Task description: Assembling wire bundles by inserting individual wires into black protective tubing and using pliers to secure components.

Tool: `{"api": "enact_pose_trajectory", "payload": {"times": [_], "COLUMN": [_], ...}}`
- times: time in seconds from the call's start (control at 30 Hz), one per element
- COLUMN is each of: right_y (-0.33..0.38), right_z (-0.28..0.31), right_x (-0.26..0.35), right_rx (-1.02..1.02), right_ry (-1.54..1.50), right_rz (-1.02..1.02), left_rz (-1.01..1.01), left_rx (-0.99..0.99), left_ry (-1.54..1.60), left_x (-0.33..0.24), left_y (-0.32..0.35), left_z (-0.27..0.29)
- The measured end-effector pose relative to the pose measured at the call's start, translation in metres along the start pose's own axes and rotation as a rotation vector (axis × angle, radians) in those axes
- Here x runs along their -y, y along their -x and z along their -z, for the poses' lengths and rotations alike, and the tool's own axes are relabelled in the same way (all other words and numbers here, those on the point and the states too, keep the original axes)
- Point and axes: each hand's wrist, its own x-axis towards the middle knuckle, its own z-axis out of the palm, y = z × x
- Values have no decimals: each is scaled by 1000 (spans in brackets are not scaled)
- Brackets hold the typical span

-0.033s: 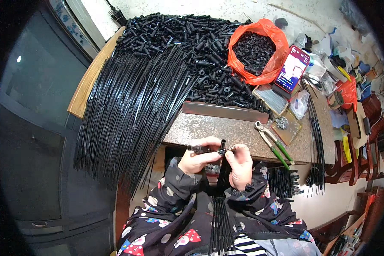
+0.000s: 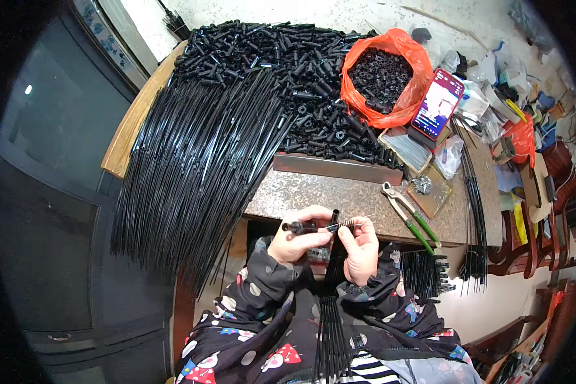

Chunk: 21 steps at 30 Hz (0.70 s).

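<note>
My left hand point(image 2: 290, 246) is closed around a short black tubular part point(image 2: 301, 227), its end sticking out past the fingers on the left. Just right of it, my right hand point(image 2: 362, 251) pinches a small comb-like row of thin pieces point(image 2: 344, 224) that reaches toward the left fingertips. Too small to make out is how the row meets the tubular part. Between the hands rises the top of an upright black tube point(image 2: 335, 216). Both hands are in front of the table's near edge, above my lap, where a bundle of thin black rods point(image 2: 329, 339) lies.
Long black rods point(image 2: 192, 166) overhang the table's left side. Behind a metal bar point(image 2: 336, 169) are heaped black tubular parts point(image 2: 256, 51). Toward the right are a red plastic bag point(image 2: 422, 67) of small black pieces, a phone point(image 2: 438, 105) and green-handled pincers point(image 2: 411, 216).
The tubular part in my left hand has tilted slightly, its outer end a little lower. Both hands stay in nearly the same place.
</note>
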Motion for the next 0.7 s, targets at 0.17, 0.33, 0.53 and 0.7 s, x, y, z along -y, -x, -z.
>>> {"api": "enact_pose_trajectory", "payload": {"times": [0.17, 0.33, 0.53, 0.7], "right_y": [-2, -10, -5, -7], "right_z": [1, 19, 14, 10], "right_x": [-7, -9, -12, -11], "right_rx": [-9, 106, 167, 66], "right_ry": [86, -71, -48, -14], "right_rz": [85, -256, -148, -37], "left_rz": [-219, -9, 16, -303], "left_rx": [-151, -151, -124, -169], "left_ry": [-304, 291, 248, -575], "left_x": [11, 20, 15, 9], "left_y": [2, 2, 7, -2], "left_z": [-5, -6, -5, -4]}}
